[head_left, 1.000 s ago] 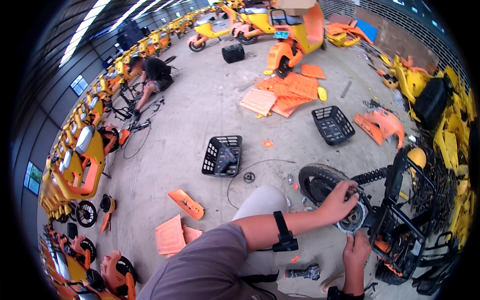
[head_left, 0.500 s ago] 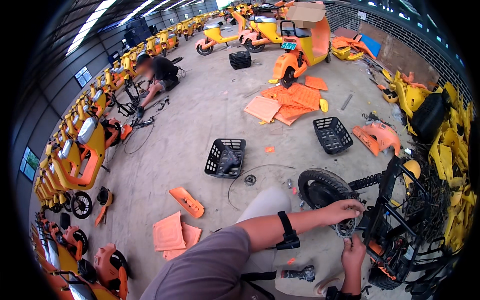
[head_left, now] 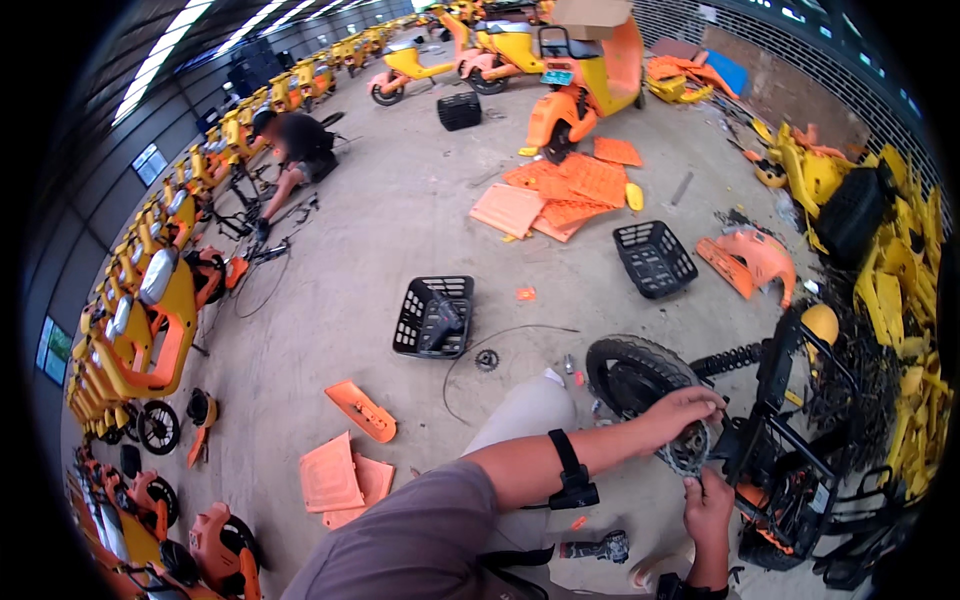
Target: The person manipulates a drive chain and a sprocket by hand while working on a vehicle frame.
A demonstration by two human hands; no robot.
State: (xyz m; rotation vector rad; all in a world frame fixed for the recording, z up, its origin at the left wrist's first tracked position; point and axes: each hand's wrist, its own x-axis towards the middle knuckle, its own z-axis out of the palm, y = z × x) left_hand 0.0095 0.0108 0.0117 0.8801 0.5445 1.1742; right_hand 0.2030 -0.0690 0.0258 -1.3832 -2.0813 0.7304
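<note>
My left hand [head_left: 683, 416] is at the top of the bicycle-style chain [head_left: 697, 464] around a toothed ring [head_left: 682, 447], its fingers curled onto it. Just below, my right hand [head_left: 706, 506] pinches the lower part of the chain. Both are beside the black wheel [head_left: 625, 365] and black scooter frame [head_left: 800, 440] at lower right; my left hand partly hides the drive parts. A dark power tool [head_left: 595, 548] lies on the floor left of my right hand. A loose cog [head_left: 487, 360] and a thin cable [head_left: 535, 328] lie ahead of my knee.
Two black baskets [head_left: 433, 316] [head_left: 655, 258] and orange panels [head_left: 560, 200] lie on the floor [head_left: 330, 260]. A co-worker [head_left: 300, 150] crouches at upper left beside a stripped frame. Rows of scooters [head_left: 150, 330] line the left; yellow body parts [head_left: 890, 290] pile at right.
Over the last second my hands have shifted slightly at the ring, and the lower chain now hangs in a narrower loop toward my right hand. The view has also shifted a little.
</note>
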